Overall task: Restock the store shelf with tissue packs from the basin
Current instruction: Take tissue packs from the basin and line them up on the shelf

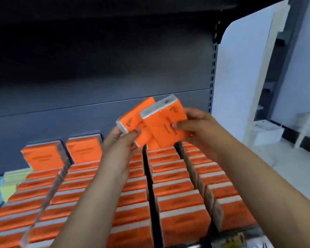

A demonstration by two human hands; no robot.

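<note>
Nearest: rows [177, 203] of orange packs stand on edge and fill the shelf [148, 185] front to back. A dark bare strip runs between the two middle rows, and a clear divider [48, 190] splits the left ones. Basin not in view. Both forearms reach over the rows toward the rear. Left hand [121, 142] pinches left pack [132, 120] at its lower end, thumb on the face, fingers behind. Right hand [197, 124] pinches right pack [166, 122] by its right edge, thumb on the face. Neither hand is free. The packs overlap, right pack in front, apparently touching. Both are in the air over the far ends of the middle rows, near the back panel [97, 77]. Left pack's long axis runs lower-left to upper-right, white end lower-left. Right pack tilts the other way, white end up toward the panel. Key relation: any open slot would lie below and just behind the hands, at the rear of the middle rows. Hands and packs hide that spot, so can't confirm. Left pack is over the row left of the strip and right pack over the row right of it, so my read is one row per hand. Each pack likely needs turning to stand on edge like the rest.
</note>
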